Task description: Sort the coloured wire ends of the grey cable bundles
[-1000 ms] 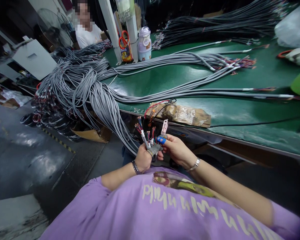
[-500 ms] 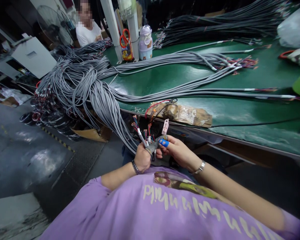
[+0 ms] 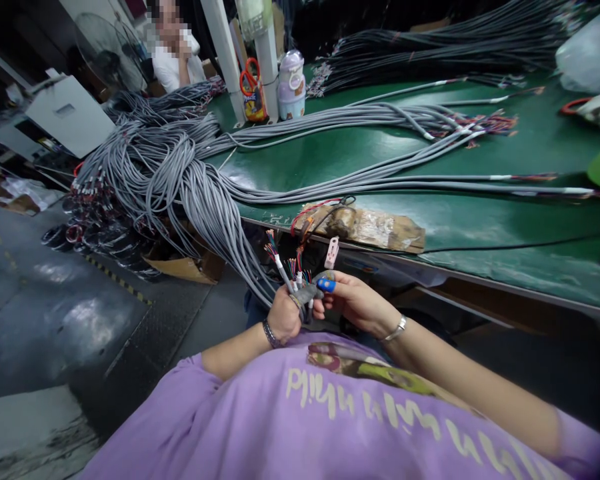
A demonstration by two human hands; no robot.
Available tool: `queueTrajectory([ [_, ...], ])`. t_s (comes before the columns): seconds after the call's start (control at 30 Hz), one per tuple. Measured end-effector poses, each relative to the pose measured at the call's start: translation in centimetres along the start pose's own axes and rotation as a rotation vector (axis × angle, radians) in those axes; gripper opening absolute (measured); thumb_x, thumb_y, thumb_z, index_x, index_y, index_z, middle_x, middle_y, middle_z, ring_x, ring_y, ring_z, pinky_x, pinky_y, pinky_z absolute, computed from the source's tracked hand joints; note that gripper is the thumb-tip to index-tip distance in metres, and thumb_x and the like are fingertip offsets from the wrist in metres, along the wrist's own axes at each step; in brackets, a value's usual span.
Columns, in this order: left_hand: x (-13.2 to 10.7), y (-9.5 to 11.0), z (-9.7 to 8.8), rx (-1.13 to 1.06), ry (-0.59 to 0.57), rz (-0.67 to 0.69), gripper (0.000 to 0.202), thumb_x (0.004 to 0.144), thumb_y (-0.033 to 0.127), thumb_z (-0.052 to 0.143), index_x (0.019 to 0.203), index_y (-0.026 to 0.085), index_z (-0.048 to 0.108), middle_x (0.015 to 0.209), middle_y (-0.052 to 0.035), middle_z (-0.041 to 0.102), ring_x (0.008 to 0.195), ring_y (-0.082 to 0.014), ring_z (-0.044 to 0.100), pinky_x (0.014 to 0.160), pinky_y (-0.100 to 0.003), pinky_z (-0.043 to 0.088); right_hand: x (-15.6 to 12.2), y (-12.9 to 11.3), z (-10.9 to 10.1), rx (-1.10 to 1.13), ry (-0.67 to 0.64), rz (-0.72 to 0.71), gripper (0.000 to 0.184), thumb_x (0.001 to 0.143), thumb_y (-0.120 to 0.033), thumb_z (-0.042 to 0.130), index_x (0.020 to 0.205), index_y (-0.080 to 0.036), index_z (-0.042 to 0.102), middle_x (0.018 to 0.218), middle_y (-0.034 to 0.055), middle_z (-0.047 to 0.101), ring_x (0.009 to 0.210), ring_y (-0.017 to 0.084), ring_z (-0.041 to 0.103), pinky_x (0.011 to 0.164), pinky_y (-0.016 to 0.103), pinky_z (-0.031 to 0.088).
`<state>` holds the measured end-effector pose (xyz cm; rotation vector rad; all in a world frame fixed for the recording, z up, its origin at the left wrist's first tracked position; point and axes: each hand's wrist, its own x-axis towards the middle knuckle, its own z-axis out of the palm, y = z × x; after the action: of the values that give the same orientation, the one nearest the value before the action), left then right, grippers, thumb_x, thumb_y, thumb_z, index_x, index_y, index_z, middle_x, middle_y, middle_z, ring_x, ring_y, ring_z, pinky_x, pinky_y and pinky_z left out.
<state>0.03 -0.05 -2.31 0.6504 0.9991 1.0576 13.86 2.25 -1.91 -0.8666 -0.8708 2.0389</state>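
Note:
My left hand (image 3: 285, 319) is closed around a few grey cable ends (image 3: 286, 273), whose stripped coloured wires fan upward. My right hand (image 3: 353, 301) pinches at those ends from the right, its thumb capped in blue tape (image 3: 326, 285). Both hands sit just below the front edge of the green table (image 3: 480, 220). A small pink tag (image 3: 331, 253) hangs from that edge above my fingers.
A big bundle of grey cables (image 3: 190, 180) spills off the table's left end to the floor. A brown taped board (image 3: 375, 230) with red and black wires lies at the edge. Scissors (image 3: 250, 77) and a jar (image 3: 290, 87) stand by a white post. Another person (image 3: 175, 53) sits far left.
My hands stay together on the cable ends with only slight shifts. The person at the far left has raised a hand toward the face.

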Motion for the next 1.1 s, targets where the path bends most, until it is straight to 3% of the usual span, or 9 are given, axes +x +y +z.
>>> queueTrajectory([
  [0.13, -0.1, -0.1, -0.1, 0.034, -0.014, -0.02, 0.047, 0.055, 0.052, 0.081, 0.062, 0.013, 0.057, 0.047, -0.0003, 0.056, 0.045, -0.0122, 0.056, 0.049, -0.025, 0.049, 0.3, -0.3, 0.4, -0.076, 0.084, -0.014, 0.04, 0.06, -0.046, 0.083, 0.065, -0.018, 0.055, 0.046, -0.0039, 0.052, 0.043, 0.011, 0.048, 0.049, 0.026, 0.032],
  [0.27, 0.0, -0.2, -0.1, 0.034, 0.077, 0.013, 0.047, 0.055, 0.053, 0.081, 0.067, 0.014, 0.058, 0.048, 0.0017, 0.055, 0.042, -0.0098, 0.053, 0.046, -0.023, 0.045, 0.2, -0.1, 0.2, -0.152, 0.221, -0.07, 0.039, 0.058, -0.046, 0.083, 0.063, -0.017, 0.057, 0.049, -0.0056, 0.047, 0.045, 0.007, 0.037, 0.049, 0.025, 0.029],
  [0.47, 0.3, -0.3, 0.0, 0.004, 0.14, 0.033, 0.047, 0.056, 0.052, 0.081, 0.069, 0.014, 0.056, 0.05, 0.0018, 0.056, 0.047, -0.0118, 0.058, 0.049, -0.023, 0.048, -0.6, -0.4, 0.2, -0.164, 0.272, -0.07, 0.035, 0.061, -0.041, 0.08, 0.061, -0.018, 0.054, 0.051, -0.0055, 0.045, 0.048, 0.007, 0.037, 0.05, 0.025, 0.031],
  [0.77, 0.3, -1.1, -0.1, 0.045, 0.106, 0.068, 0.049, 0.058, 0.054, 0.081, 0.074, 0.014, 0.056, 0.052, 0.002, 0.057, 0.044, -0.0103, 0.055, 0.046, -0.022, 0.045, 0.1, -0.5, 0.8, -0.239, 0.237, -0.085, 0.041, 0.06, -0.051, 0.081, 0.068, -0.019, 0.055, 0.048, -0.006, 0.05, 0.043, 0.008, 0.043, 0.047, 0.024, 0.031],
  [1.0, 0.3, -1.3, -0.5, 0.131, 0.012, 0.036, 0.045, 0.061, 0.049, 0.081, 0.078, 0.014, 0.058, 0.053, 0.0017, 0.058, 0.05, -0.0134, 0.06, 0.051, -0.025, 0.05, -0.4, -0.4, 0.8, -0.228, 0.066, -0.116, 0.04, 0.07, -0.055, 0.074, 0.073, -0.02, 0.055, 0.046, -0.0027, 0.057, 0.042, 0.014, 0.053, 0.049, 0.028, 0.033],
  [1.1, 0.2, -1.2, -0.5, 0.135, -0.01, 0.018, 0.045, 0.061, 0.049, 0.081, 0.079, 0.014, 0.059, 0.052, 0.0015, 0.058, 0.05, -0.0137, 0.06, 0.051, -0.025, 0.05, -0.4, -0.5, 0.7, -0.253, 0.1, -0.112, 0.04, 0.068, -0.054, 0.075, 0.072, -0.019, 0.056, 0.047, -0.0034, 0.056, 0.042, 0.012, 0.051, 0.049, 0.027, 0.034],
])
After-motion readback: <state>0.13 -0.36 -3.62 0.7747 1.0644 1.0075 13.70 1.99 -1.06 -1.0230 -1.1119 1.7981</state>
